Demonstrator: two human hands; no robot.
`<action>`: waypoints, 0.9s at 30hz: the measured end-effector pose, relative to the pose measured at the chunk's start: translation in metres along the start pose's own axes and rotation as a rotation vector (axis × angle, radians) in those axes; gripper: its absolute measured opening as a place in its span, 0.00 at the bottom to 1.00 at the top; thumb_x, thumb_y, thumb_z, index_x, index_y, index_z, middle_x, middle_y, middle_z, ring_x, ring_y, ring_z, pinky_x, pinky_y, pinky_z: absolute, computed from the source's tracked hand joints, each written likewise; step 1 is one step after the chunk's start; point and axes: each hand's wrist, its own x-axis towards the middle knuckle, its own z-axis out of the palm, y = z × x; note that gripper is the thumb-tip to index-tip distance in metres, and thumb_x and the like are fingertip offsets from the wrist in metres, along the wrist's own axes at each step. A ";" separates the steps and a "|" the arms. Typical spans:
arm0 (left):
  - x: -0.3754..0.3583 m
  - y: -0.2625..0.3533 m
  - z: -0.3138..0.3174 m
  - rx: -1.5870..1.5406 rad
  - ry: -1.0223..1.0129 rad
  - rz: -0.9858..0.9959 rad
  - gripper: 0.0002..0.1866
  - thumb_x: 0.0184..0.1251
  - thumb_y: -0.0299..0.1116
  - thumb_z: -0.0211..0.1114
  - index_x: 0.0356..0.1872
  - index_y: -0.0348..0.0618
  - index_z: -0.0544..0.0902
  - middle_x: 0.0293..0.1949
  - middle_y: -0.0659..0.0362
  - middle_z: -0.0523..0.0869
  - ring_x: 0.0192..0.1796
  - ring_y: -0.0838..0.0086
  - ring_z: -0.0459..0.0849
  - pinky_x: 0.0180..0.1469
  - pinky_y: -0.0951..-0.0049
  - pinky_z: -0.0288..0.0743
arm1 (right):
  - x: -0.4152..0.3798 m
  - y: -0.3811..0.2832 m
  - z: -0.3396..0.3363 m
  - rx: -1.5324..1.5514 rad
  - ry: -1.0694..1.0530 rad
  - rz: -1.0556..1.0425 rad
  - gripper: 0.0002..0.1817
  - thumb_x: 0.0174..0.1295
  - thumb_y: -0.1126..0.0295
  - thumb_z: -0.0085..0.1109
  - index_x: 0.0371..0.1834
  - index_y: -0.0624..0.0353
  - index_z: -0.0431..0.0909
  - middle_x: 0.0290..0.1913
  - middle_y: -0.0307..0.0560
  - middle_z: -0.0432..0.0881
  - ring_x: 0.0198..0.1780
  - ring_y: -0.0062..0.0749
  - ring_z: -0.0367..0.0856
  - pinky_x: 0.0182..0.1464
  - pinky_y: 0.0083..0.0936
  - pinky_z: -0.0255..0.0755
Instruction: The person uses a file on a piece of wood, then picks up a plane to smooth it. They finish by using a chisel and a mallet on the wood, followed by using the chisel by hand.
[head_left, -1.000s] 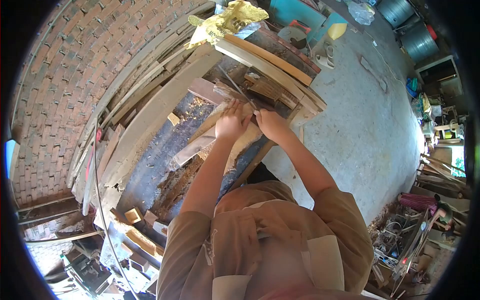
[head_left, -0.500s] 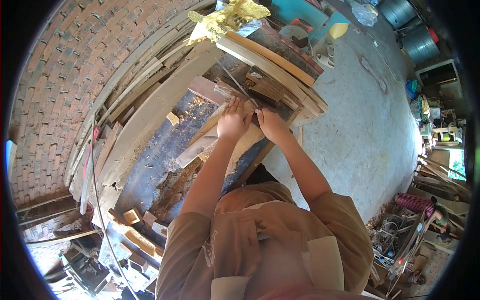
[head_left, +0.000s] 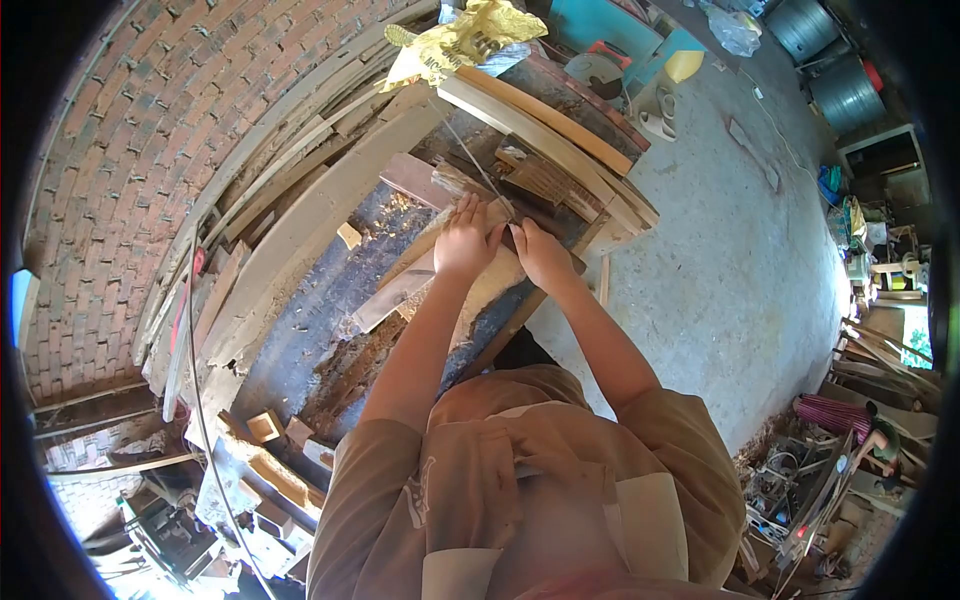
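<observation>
My left hand [head_left: 466, 242] lies over a rough piece of wood [head_left: 498, 212] on the cluttered workbench, fingers stretched forward and bent over it, thumb toward my right hand. Close beside it, my right hand [head_left: 544, 258] is closed around the near end of a long thin rod-like tool [head_left: 465, 148]. The tool slants away to the upper left, across the wood near my left fingertips. Under my left wrist is a flat board piece [head_left: 392, 302]. A reddish-brown block [head_left: 412, 180] sits just beyond my left hand.
Long planks [head_left: 540, 130] lie at the bench's far right, beside a yellow bag [head_left: 465, 42]. More boards [head_left: 300, 220] lean along the brick wall [head_left: 130, 190]. A small wood block [head_left: 349, 236] lies among shavings. Metal drums [head_left: 845, 95] stand far right; a person [head_left: 882, 440] is at lower right.
My right hand has shifted slightly toward my body with the tool's near end. My left hand stays on the wood. The whole view has shifted a little.
</observation>
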 end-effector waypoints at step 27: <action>-0.001 0.001 0.001 -0.015 -0.007 -0.025 0.22 0.56 0.43 0.58 0.46 0.35 0.75 0.51 0.47 0.75 0.58 0.61 0.71 0.57 0.66 0.66 | 0.000 0.018 0.008 0.064 0.217 -0.183 0.17 0.66 0.63 0.38 0.30 0.65 0.72 0.29 0.58 0.78 0.34 0.54 0.76 0.37 0.40 0.69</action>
